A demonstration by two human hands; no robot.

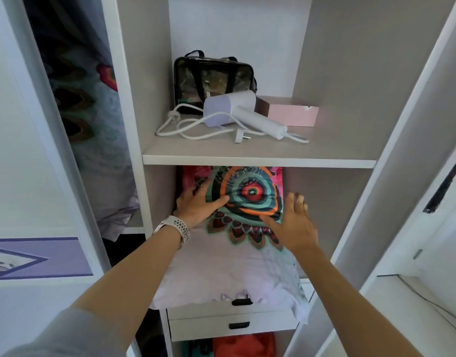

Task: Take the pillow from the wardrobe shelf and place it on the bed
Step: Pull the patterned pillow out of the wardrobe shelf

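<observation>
A pillow [229, 269] in a pale lilac case with a bright peacock-feather print lies on the lower wardrobe shelf, its front end hanging out past the shelf edge. My left hand [196, 206] grips its left side, thumb pressed on the printed top and fingers wrapped around the edge. My right hand [291, 222] lies on the right side of the pillow with fingers spread, thumb on the print. The back of the pillow is hidden under the shelf above.
The upper shelf [257, 159] holds a white hair dryer [244, 112] with its loose cord, a clear black-trimmed bag [211, 78] and a pink box [291, 113]. Two drawers [234, 325] sit under the pillow. More printed bedding [93, 119] fills the left compartment. Open doors flank both sides.
</observation>
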